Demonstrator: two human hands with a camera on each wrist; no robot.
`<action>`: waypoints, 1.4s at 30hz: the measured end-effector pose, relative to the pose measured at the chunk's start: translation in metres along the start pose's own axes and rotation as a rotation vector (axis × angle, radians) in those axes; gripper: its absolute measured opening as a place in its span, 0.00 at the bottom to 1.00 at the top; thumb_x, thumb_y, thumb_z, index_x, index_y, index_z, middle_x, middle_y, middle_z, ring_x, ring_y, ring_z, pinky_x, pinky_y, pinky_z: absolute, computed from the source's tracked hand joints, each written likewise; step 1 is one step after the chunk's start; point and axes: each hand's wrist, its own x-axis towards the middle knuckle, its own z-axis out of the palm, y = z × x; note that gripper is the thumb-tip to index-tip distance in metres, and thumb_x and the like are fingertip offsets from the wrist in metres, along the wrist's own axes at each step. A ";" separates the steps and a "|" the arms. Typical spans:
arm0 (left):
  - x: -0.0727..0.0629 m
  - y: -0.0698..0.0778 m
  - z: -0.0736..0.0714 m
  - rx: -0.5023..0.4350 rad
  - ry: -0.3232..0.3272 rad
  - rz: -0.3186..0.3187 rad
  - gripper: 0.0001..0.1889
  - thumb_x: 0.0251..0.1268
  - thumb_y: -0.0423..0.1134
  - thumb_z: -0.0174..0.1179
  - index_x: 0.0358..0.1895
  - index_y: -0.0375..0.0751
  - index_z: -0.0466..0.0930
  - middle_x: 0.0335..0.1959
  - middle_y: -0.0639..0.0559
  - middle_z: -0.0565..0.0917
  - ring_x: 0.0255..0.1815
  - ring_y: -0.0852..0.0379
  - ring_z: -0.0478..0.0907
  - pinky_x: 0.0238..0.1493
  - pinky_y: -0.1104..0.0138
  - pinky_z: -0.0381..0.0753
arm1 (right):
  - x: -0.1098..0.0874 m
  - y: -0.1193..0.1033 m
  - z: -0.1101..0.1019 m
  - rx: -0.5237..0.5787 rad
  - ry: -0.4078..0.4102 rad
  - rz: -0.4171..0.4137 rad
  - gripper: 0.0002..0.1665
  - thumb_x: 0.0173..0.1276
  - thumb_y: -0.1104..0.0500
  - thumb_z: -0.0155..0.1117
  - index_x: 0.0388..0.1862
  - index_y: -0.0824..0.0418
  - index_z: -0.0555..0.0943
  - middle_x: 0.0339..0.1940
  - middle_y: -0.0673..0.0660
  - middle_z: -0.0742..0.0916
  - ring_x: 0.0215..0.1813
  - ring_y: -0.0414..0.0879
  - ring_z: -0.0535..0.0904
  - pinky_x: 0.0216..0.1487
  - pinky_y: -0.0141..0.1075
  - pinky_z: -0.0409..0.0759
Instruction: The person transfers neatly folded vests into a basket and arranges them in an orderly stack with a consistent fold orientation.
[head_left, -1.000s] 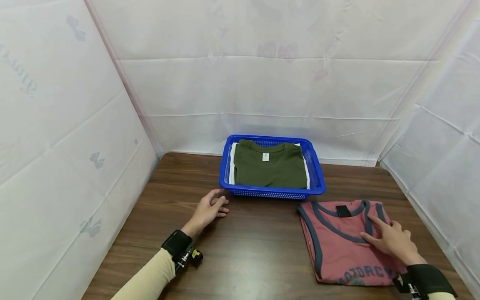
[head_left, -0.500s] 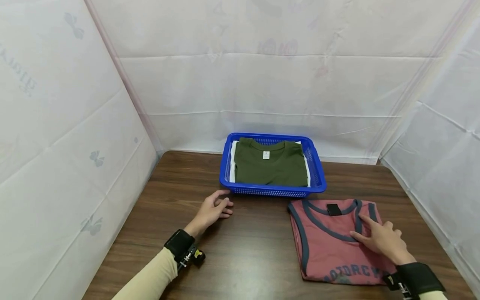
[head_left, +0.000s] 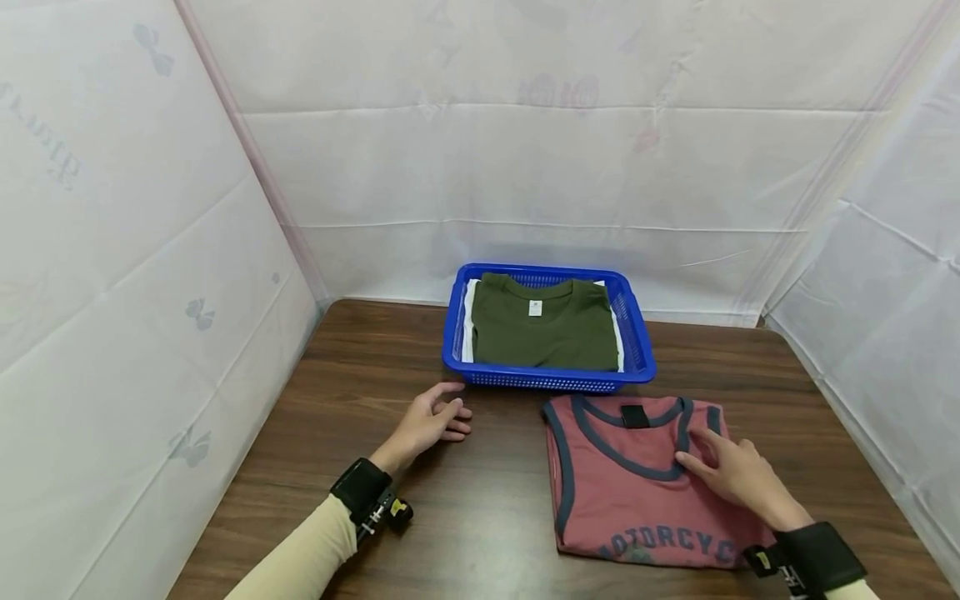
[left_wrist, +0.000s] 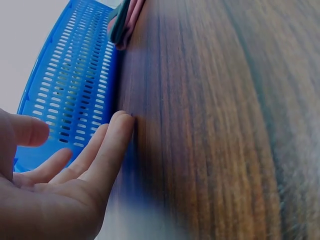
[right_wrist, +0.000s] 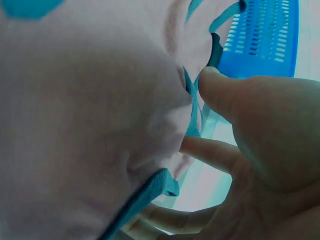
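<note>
My right hand [head_left: 738, 479] rests on a folded dusty-red shirt [head_left: 626, 500] at the table's right, thumb and forefinger spread and touching the cloth by the neckline. The shirt has blue-grey trim, a black neck label [head_left: 634, 417] and dark lettering low on its front. In the right wrist view its cloth [right_wrist: 90, 115] bulges close to the camera, and the fingertips lie along the trim. My left hand [head_left: 423, 425], fingers loosely extended and holding nothing, lies just before the front left corner of a blue basket [head_left: 555, 382]. Its fingertips show near the basket wall [left_wrist: 70, 70] in the left wrist view.
Inside the basket a folded dark green T-shirt [head_left: 543, 337] lies on top of white cloth [head_left: 468, 325]. The basket stands near the back edge of the brown wooden table [head_left: 480, 508]. White sheeting [head_left: 525, 175] walls in the back and both sides.
My right hand has slid the red shirt leftward across the table, so it now lies closer in front of the basket. My left hand has shifted slightly right.
</note>
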 end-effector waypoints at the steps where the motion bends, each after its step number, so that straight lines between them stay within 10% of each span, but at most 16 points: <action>1: 0.000 0.000 0.000 -0.002 -0.006 -0.005 0.23 0.82 0.32 0.48 0.74 0.29 0.63 0.51 0.25 0.84 0.45 0.36 0.87 0.45 0.53 0.88 | 0.000 -0.002 0.000 0.009 0.006 -0.011 0.47 0.75 0.34 0.59 0.72 0.72 0.69 0.44 0.79 0.83 0.53 0.81 0.74 0.39 0.63 0.78; 7: -0.003 0.002 0.002 -0.026 -0.041 -0.033 0.23 0.83 0.32 0.48 0.74 0.28 0.62 0.52 0.24 0.83 0.46 0.36 0.87 0.46 0.53 0.88 | 0.001 -0.015 0.002 0.039 0.037 -0.054 0.40 0.76 0.40 0.61 0.69 0.73 0.74 0.34 0.69 0.84 0.44 0.70 0.81 0.34 0.51 0.76; 20: -0.004 0.003 0.002 -0.070 -0.121 -0.076 0.25 0.84 0.36 0.46 0.75 0.27 0.59 0.56 0.22 0.80 0.50 0.35 0.86 0.50 0.52 0.87 | 0.006 -0.041 0.011 0.082 0.016 -0.108 0.34 0.76 0.44 0.63 0.67 0.70 0.76 0.54 0.74 0.84 0.52 0.68 0.83 0.42 0.55 0.82; 25: -0.003 0.004 0.003 -0.071 -0.095 -0.076 0.24 0.84 0.34 0.46 0.75 0.27 0.60 0.59 0.22 0.78 0.53 0.34 0.85 0.53 0.52 0.86 | 0.010 -0.054 0.015 0.118 -0.014 -0.102 0.35 0.76 0.45 0.64 0.69 0.69 0.75 0.32 0.59 0.82 0.35 0.54 0.79 0.31 0.42 0.72; 33: -0.002 0.009 0.009 -0.061 -0.056 -0.082 0.24 0.83 0.35 0.48 0.74 0.28 0.63 0.60 0.24 0.78 0.53 0.35 0.84 0.54 0.52 0.85 | 0.012 -0.077 0.020 0.158 -0.029 -0.159 0.32 0.76 0.47 0.65 0.69 0.67 0.76 0.26 0.51 0.76 0.31 0.46 0.73 0.31 0.39 0.66; 42: 0.000 0.010 0.012 -0.041 0.079 -0.089 0.21 0.80 0.31 0.50 0.70 0.28 0.70 0.49 0.30 0.83 0.41 0.44 0.86 0.47 0.52 0.88 | 0.015 -0.098 0.028 0.146 -0.012 -0.207 0.27 0.75 0.48 0.65 0.65 0.63 0.80 0.41 0.58 0.87 0.43 0.52 0.82 0.37 0.42 0.74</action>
